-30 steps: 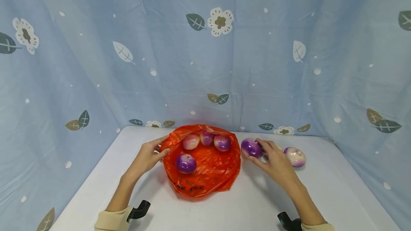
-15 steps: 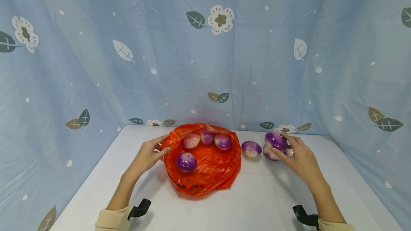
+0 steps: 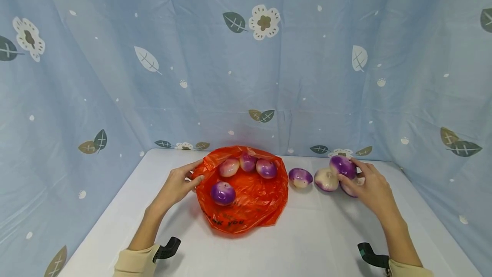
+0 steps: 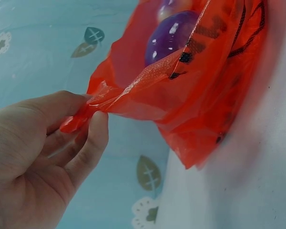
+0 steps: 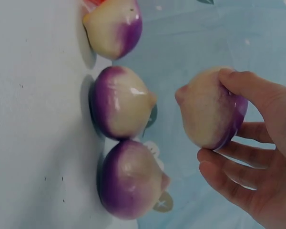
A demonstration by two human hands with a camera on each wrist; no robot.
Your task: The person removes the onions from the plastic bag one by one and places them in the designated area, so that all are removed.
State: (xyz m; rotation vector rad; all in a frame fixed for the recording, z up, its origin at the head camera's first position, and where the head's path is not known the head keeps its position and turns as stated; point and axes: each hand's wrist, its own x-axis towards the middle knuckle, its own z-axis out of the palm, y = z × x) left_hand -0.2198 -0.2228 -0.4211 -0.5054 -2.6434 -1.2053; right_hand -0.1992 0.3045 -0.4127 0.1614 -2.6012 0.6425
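Note:
My left hand pinches the left rim of a red plastic bag; in the left wrist view, thumb and fingers gather its edge. The bag lies with its mouth spread, and several purple-and-white turnips show inside, one near the front left. My right hand grips another turnip by its purple side, pale root tip facing the table. In the right wrist view this held turnip hangs apart from a row of three turnips on the table: left, middle, right, the last partly hidden.
A white table carries everything. A blue curtain with leaf and flower prints rises behind it and along both sides. Each wrist wears a black camera mount, the left one and the right one.
My right hand has carried its turnip rightward, from over the row's left turnip past the middle one to above the right one. My left hand stays on the bag's rim.

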